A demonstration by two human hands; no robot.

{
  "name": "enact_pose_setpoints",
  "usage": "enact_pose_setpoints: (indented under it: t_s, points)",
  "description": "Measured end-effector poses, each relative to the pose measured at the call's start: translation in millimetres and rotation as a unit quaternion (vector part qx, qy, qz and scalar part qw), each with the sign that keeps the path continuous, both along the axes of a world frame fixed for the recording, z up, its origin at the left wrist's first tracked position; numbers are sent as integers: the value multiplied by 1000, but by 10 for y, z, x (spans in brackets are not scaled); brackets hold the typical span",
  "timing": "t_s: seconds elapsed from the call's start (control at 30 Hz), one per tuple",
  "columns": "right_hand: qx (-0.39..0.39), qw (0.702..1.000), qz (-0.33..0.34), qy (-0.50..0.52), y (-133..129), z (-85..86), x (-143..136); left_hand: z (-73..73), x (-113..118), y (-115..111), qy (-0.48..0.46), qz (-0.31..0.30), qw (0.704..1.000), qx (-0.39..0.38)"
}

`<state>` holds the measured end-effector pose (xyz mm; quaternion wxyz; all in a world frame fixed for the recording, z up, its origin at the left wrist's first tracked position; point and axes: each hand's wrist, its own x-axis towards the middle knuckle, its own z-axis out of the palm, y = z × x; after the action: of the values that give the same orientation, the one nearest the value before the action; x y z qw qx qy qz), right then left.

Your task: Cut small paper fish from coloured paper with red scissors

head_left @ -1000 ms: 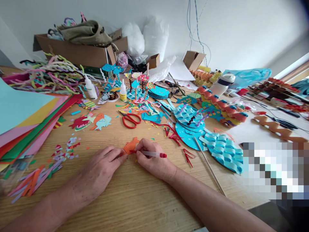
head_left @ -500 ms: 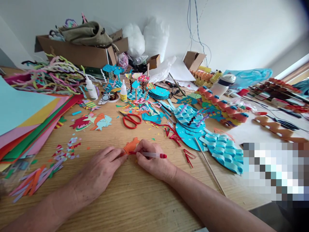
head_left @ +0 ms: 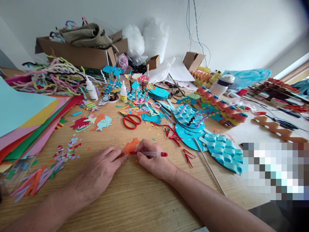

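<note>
An orange paper fish [head_left: 131, 145] lies on the wooden table [head_left: 135, 196], with small marks along part of it. My left hand [head_left: 105, 166] pinches its left end between thumb and fingers. In my right hand [head_left: 153, 161] is a red felt-tip pen [head_left: 154, 154] with a pale barrel, its tip against the fish. Beyond the hands rest red-handled scissors [head_left: 131, 120] with their blades pointing left. Further left lie several cut paper fish [head_left: 100, 122] in red, orange and pale blue.
Coloured paper sheets [head_left: 26, 112] are stacked at left, near paper strips [head_left: 36, 180]. Two glue bottles [head_left: 123, 92] stand behind the scissors. Woven blue paper discs [head_left: 223, 149] and a wooden stick [head_left: 210, 167] lie at right. A cardboard box [head_left: 72, 54] stands at the back.
The pen has shifted very slightly at the fish. Both hands stay in nearly the same place, and the other things have not moved.
</note>
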<state>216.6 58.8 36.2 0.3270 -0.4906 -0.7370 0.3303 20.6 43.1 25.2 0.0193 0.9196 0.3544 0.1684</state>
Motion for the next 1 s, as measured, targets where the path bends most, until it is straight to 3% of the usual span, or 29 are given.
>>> enact_pose_setpoints:
  t_s: [1.0]
  points:
    - [2, 1000, 15, 12, -20, 17, 13, 21, -3, 0, -7, -3, 1000, 0]
